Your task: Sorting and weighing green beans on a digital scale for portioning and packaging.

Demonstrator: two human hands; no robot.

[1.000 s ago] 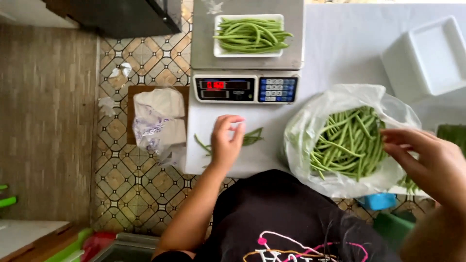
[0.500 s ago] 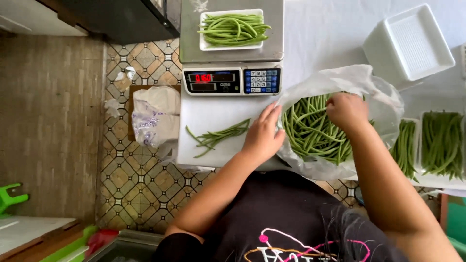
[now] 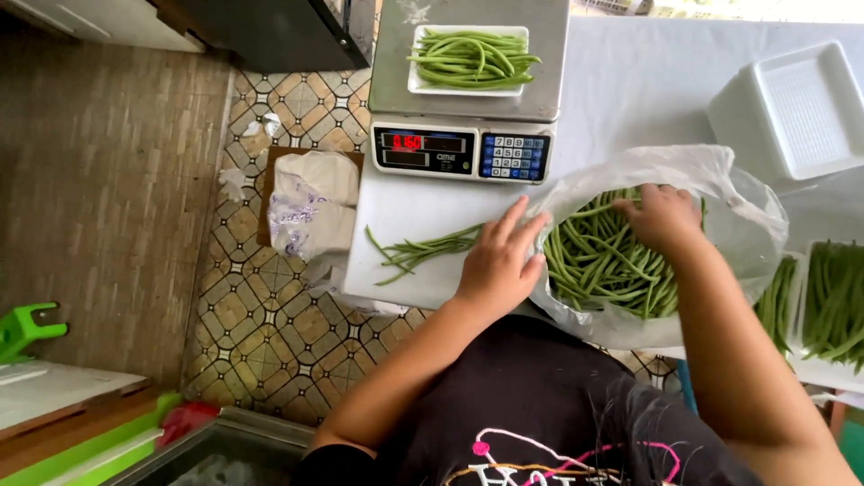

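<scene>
**Hands at the bean bag, 1 tray on the scale**

The work in hand looks like sorting beans out of the bag (image 3: 720, 180), a clear plastic one lying open on the white counter (image 3: 648, 81) right in front of the person. The right hand (image 3: 664, 216) is down inside it, fingers curled into the beans (image 3: 598, 265). I cannot tell whether its grip has closed on any. The left hand (image 3: 499, 270) lies flat at the bag's left edge with its grip wide and fingers spread, holding nothing. A few loose beans (image 3: 423, 252) lie on the counter just beside it.

By my judgement, lifting a bunch out cleanly calls for the left hand to pin the bag mouth while the right closes on a few pods lying the same way, since the pods lie tangled.

Packages and signs:
- The scale (image 3: 463, 148) stands behind the bag, at the counter's left end. It is a grey metal box with a dark display of red digits and a blue and white keypad on its front.
- 1 shallow white tray (image 3: 416, 85) sits on the scale's pan, filled with beans laid lengthwise.
- Empty white trays (image 3: 796, 108) stand upper right, well apart from the hands.
- More filled trays (image 3: 832, 301) show at the right edge, near the bag.
- A white sack (image 3: 310, 202) with faint purple print sits on the tiled floor left of the counter.
</scene>
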